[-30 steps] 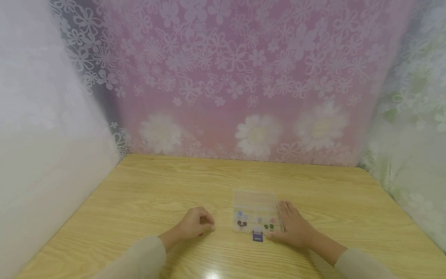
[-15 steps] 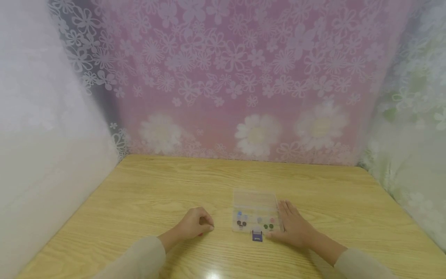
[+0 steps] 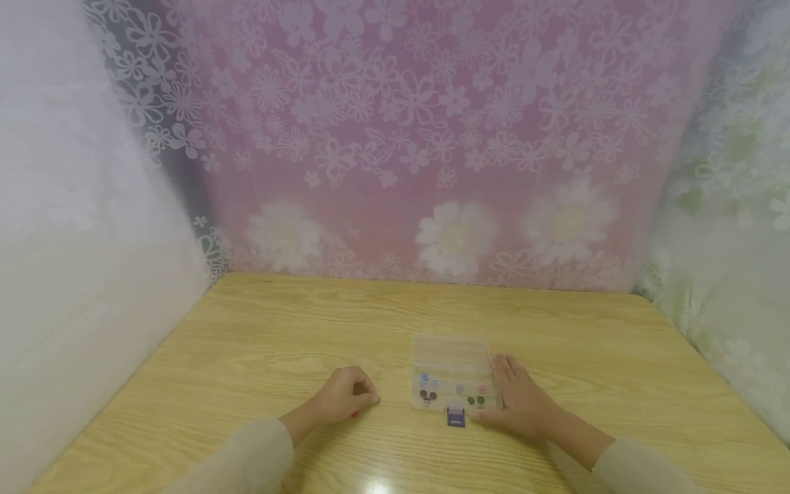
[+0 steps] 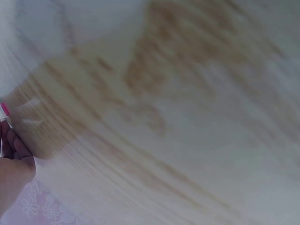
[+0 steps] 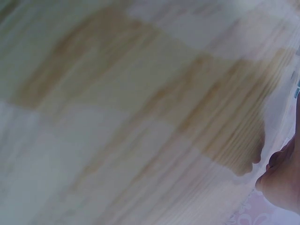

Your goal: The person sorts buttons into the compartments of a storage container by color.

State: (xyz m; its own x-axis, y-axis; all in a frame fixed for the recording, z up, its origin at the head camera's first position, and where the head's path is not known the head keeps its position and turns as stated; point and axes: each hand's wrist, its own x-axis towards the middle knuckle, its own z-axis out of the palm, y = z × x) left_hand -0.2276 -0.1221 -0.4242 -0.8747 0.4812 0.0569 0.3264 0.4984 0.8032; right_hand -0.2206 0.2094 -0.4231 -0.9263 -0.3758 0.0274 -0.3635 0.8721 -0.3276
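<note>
A clear plastic compartment box [image 3: 453, 377] lies on the table with its lid raised at the back and a purple latch [image 3: 456, 417] at its front. Several small round button-like pieces lie in it, among them dark brown, blue, pink and green ones [image 3: 476, 400]. To its left my left hand [image 3: 345, 396] has thumb and forefinger curled together, pinching a small dark piece [image 3: 378, 399] whose kind is too small to tell. A red bit [image 3: 354, 414] shows under that hand. My right hand [image 3: 524, 405] rests with straight fingers along the box's right side, thumb near the front corner.
The wood-grain table [image 3: 296, 329] extends around the box. Behind it hangs a pink flowered cloth [image 3: 395, 137], with a pale cloth [image 3: 92, 206] at the left and another flowered one [image 3: 734, 226] at the right.
At my left fingertips a small dark piece now shows more clearly, and the fingers have shifted very slightly. My right hand and the box keep their places.
</note>
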